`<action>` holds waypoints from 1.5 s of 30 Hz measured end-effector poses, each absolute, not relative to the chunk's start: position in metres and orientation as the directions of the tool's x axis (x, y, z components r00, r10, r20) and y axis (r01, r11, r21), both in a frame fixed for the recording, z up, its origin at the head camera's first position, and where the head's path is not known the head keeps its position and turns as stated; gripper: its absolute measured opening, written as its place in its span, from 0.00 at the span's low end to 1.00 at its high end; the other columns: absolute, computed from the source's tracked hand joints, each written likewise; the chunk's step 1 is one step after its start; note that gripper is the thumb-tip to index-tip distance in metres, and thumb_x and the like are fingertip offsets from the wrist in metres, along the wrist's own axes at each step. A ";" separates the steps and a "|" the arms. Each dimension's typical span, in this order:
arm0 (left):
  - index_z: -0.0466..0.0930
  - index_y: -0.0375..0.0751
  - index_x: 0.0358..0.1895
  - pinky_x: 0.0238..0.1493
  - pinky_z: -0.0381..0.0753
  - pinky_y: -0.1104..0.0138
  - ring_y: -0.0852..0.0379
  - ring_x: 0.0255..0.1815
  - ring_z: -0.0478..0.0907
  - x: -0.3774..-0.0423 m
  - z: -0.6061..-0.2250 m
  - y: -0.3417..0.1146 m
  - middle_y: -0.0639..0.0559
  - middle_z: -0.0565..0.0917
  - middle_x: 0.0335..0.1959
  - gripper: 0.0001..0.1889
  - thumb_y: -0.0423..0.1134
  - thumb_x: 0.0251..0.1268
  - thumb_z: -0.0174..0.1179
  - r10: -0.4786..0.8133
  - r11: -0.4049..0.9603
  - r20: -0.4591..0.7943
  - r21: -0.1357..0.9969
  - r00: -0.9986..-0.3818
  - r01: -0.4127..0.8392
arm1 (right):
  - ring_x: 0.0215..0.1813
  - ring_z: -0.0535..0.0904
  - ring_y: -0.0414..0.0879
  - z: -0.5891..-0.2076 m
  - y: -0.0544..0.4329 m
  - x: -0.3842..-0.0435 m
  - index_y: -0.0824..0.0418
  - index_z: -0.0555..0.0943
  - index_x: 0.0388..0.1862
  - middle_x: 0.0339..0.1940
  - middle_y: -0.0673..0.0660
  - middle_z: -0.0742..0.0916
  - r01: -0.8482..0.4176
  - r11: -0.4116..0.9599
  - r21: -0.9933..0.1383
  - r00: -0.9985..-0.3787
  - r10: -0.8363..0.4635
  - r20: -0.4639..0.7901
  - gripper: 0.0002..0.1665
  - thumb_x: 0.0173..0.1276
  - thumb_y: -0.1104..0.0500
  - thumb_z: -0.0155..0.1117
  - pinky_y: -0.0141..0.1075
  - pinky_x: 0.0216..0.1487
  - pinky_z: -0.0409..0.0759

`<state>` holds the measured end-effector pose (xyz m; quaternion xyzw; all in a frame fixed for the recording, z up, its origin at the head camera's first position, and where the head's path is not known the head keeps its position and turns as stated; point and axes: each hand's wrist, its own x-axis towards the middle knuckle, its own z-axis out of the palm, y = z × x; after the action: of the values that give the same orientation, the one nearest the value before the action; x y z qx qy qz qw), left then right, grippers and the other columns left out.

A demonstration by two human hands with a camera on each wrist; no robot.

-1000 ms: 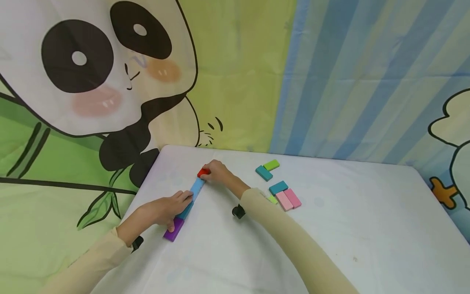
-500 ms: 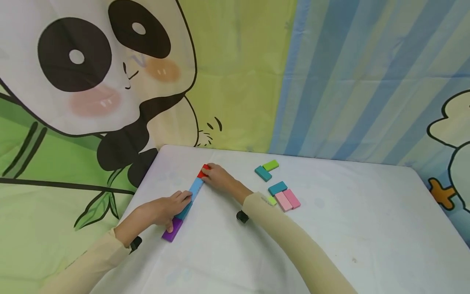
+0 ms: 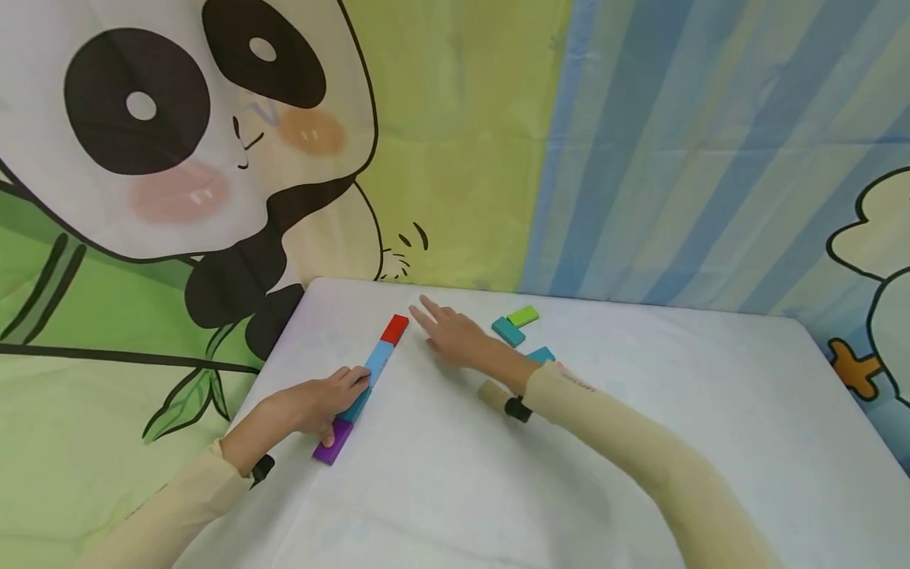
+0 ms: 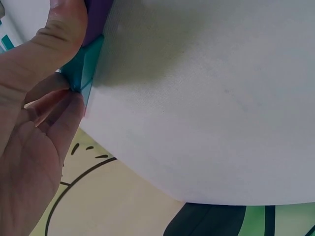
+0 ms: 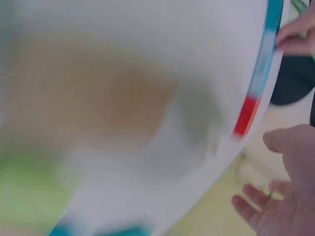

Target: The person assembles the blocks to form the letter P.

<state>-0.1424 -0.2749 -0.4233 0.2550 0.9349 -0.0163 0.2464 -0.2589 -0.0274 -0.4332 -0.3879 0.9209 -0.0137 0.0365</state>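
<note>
A row of flat rectangular blocks lies slantwise on the left of the white table: a purple block point(image 3: 332, 442), a teal block point(image 3: 355, 408), a light blue block point(image 3: 379, 360) and a red block point(image 3: 394, 329) at the far end. My left hand point(image 3: 320, 403) rests along the row, thumb on the purple block, fingertips against the teal and light blue ones. To the right of the red block, my right hand point(image 3: 458, 336) hovers with spread fingers, holding nothing. The right wrist view shows this right hand point(image 5: 280, 201) apart from the red block.
Right of the row lie a light green block point(image 3: 524, 316) and a teal block point(image 3: 508, 332) touching. Another teal block point(image 3: 542, 355) is partly behind my right forearm. A tan piece point(image 3: 492, 395), kind unclear, shows beside the black wrist camera point(image 3: 518, 408). A printed panda cloth point(image 3: 462, 158) hangs behind.
My right hand has let go of the red block and moved right, its fingers now spread. The red block now shows whole at the row's end. My left hand stays in place.
</note>
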 end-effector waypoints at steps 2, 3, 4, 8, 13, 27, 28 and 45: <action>0.53 0.33 0.74 0.54 0.83 0.59 0.46 0.65 0.68 -0.142 -0.424 -0.276 0.41 0.55 0.73 0.52 0.40 0.46 0.75 0.468 0.871 -0.467 0.100 -0.750 0.481 | 0.72 0.68 0.57 -0.428 0.006 -0.266 0.55 0.52 0.78 0.79 0.60 0.59 -0.736 0.676 -0.022 -0.675 -0.737 -0.035 0.39 0.74 0.56 0.56 0.49 0.67 0.74; 0.53 0.33 0.74 0.54 0.83 0.60 0.47 0.65 0.68 -0.142 -0.424 -0.276 0.41 0.55 0.73 0.52 0.40 0.46 0.75 0.469 0.871 -0.465 0.099 -0.751 0.482 | 0.72 0.69 0.58 -0.427 0.022 -0.270 0.56 0.56 0.77 0.78 0.61 0.62 -0.739 0.673 0.002 -0.673 -0.739 -0.013 0.37 0.73 0.56 0.58 0.49 0.67 0.75; 0.53 0.33 0.74 0.54 0.83 0.60 0.47 0.64 0.68 -0.141 -0.425 -0.277 0.41 0.55 0.73 0.52 0.40 0.46 0.75 0.470 0.870 -0.463 0.101 -0.751 0.482 | 0.70 0.70 0.58 -0.428 0.038 -0.274 0.57 0.60 0.75 0.76 0.61 0.65 -0.733 0.680 0.019 -0.680 -0.733 0.007 0.35 0.72 0.57 0.59 0.50 0.66 0.75; 0.53 0.33 0.74 0.54 0.82 0.59 0.47 0.63 0.70 -0.140 -0.426 -0.279 0.41 0.55 0.74 0.52 0.41 0.46 0.75 0.472 0.869 -0.461 0.104 -0.752 0.483 | 0.62 0.77 0.58 -0.432 0.088 -0.284 0.59 0.72 0.67 0.70 0.62 0.73 -0.687 0.726 -0.049 -0.727 -0.683 0.070 0.27 0.70 0.59 0.61 0.47 0.54 0.82; 0.54 0.32 0.74 0.56 0.82 0.59 0.47 0.64 0.68 -0.141 -0.426 -0.278 0.41 0.56 0.73 0.52 0.41 0.46 0.76 0.483 0.862 -0.454 0.098 -0.749 0.497 | 0.47 0.82 0.50 -0.439 0.110 -0.290 0.63 0.70 0.68 0.73 0.64 0.70 -0.702 0.668 -0.248 -0.677 -0.734 -0.060 0.28 0.70 0.64 0.60 0.37 0.42 0.82; 0.53 0.32 0.74 0.57 0.81 0.57 0.44 0.67 0.67 -0.143 -0.425 -0.277 0.40 0.56 0.73 0.52 0.40 0.46 0.75 0.490 0.861 -0.446 0.110 -0.749 0.497 | 0.65 0.72 0.56 -0.443 0.106 -0.309 0.63 0.73 0.66 0.74 0.64 0.65 -0.631 0.649 -0.426 -0.626 -0.749 -0.214 0.27 0.67 0.66 0.59 0.49 0.60 0.76; 0.53 0.32 0.74 0.57 0.81 0.57 0.44 0.67 0.66 -0.143 -0.425 -0.277 0.40 0.56 0.73 0.52 0.40 0.46 0.75 0.486 0.863 -0.448 0.111 -0.750 0.493 | 0.68 0.69 0.58 -0.443 0.107 -0.310 0.63 0.73 0.65 0.75 0.64 0.64 -0.617 0.644 -0.453 -0.621 -0.751 -0.223 0.26 0.67 0.67 0.59 0.51 0.63 0.75; 0.53 0.32 0.74 0.58 0.80 0.55 0.43 0.69 0.65 -0.144 -0.426 -0.278 0.40 0.56 0.74 0.52 0.41 0.46 0.75 0.492 0.857 -0.443 0.095 -0.750 0.506 | 0.46 0.85 0.54 -0.455 0.022 -0.314 0.67 0.79 0.59 0.54 0.67 0.82 -0.482 0.543 -0.688 -0.818 -0.559 0.132 0.26 0.65 0.55 0.68 0.36 0.44 0.84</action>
<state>-0.1436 -0.2782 -0.4257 0.2668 0.9352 -0.0157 0.2324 -0.3142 0.0224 -0.4548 -0.2969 0.8768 -0.3748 0.0517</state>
